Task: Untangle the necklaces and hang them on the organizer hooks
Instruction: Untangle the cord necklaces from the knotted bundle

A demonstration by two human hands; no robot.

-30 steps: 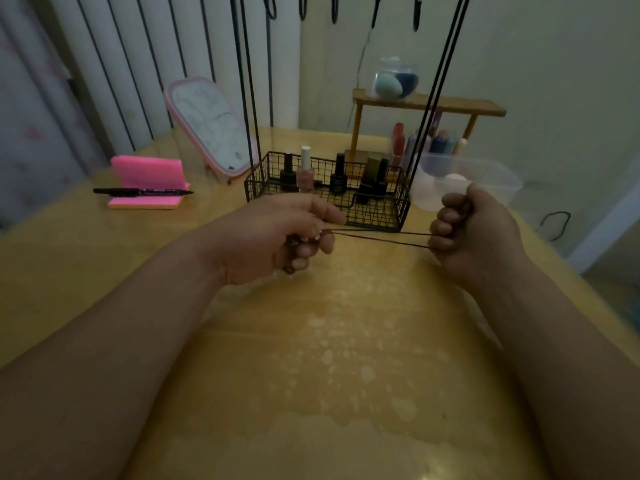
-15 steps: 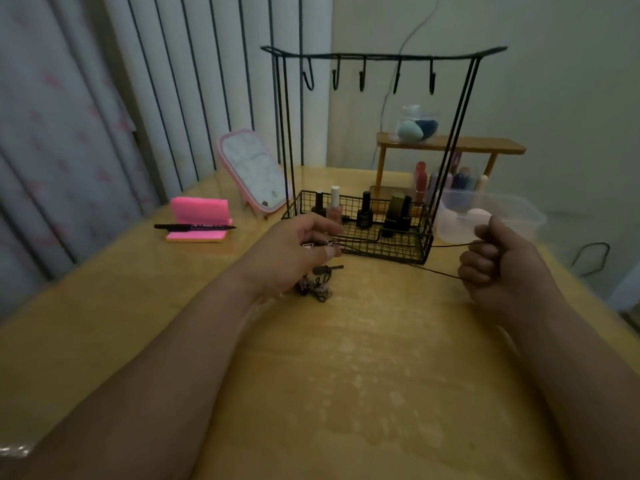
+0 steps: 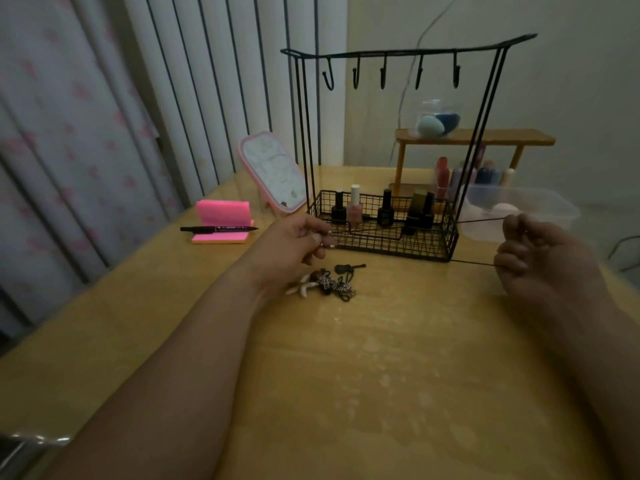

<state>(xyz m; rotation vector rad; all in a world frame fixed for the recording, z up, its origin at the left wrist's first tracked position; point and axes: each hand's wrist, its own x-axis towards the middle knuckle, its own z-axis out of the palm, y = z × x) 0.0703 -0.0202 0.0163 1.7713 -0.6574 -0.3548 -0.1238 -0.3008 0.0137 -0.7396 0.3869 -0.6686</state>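
A thin black cord necklace (image 3: 481, 221) is stretched taut between my two hands in front of the wire organizer. My left hand (image 3: 294, 249) pinches one end at the fingertips. My right hand (image 3: 533, 258) is closed around the other end, with two strands running out of it. Below my left hand, a tangled heap of necklaces (image 3: 329, 282) with chain, dark pendants and a pale starfish charm lies on the wooden table (image 3: 381, 375). The black wire organizer (image 3: 408, 53) stands behind, and the several hooks on its top bar are bare.
The organizer's basket (image 3: 446, 244) holds several nail polish bottles. A clear plastic tub (image 3: 540, 209) sits right of it. Behind stand a wooden shelf (image 3: 474, 136) with sponges and bottles and a pink-framed mirror (image 3: 273, 171). Pink sticky notes (image 3: 221, 220) with a black pen lie at left.
My head has tilted up, bringing the organizer's hooks into view. My hands have moved apart, drawing the cord longer, and the tangled heap now lies uncovered on the table.
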